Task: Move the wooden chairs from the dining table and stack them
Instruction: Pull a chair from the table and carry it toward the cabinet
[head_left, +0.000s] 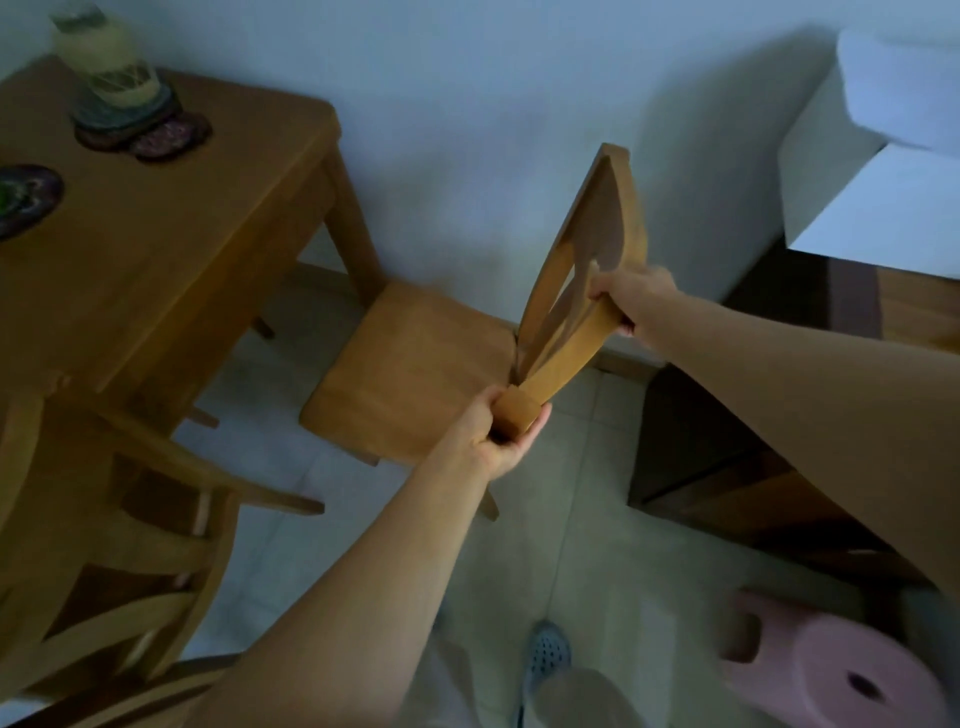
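Forearms, two, bare, run up from the bottom of the frame toward the centre; below them a grey perforated shoe (545, 652) on pale floor tiles (587, 519).

Item 1: wooden chair (410, 374), centre of frame. Honey-coloured solid wood, smooth satin finish; flat, roughly square seat with rounded edges; tall backrest with an open slot between curved rails. It stands just beside the corner leg of the desk (156, 270), seat facing the desk, close to the white wall.

Hands: left hand (501, 431) is closed around the near top corner of the backrest; right hand (631, 299) is closed on the top rail further along, fingers wrapped over its edge. Both grip the chair and nothing else.

Step in hand, as judged: drawing or lifting this chair clear of the desk. Whether its legs are off the floor cannot be told.

Next move, as judged: carry it to a stacking spot, keeping its legs clear of the desk leg and the dark low cabinet (727, 467) at right.

Item 2: second wooden chair (119, 545), lower left, same wood, with slatted rails; its exact position is unclear.

Desk: matching wood, plain top, square legs. On it, upper left, a blurred pale jar (106, 57) on round dark coasters (156, 137).

Lower right: pink cylindrical stool (841, 670), matte.
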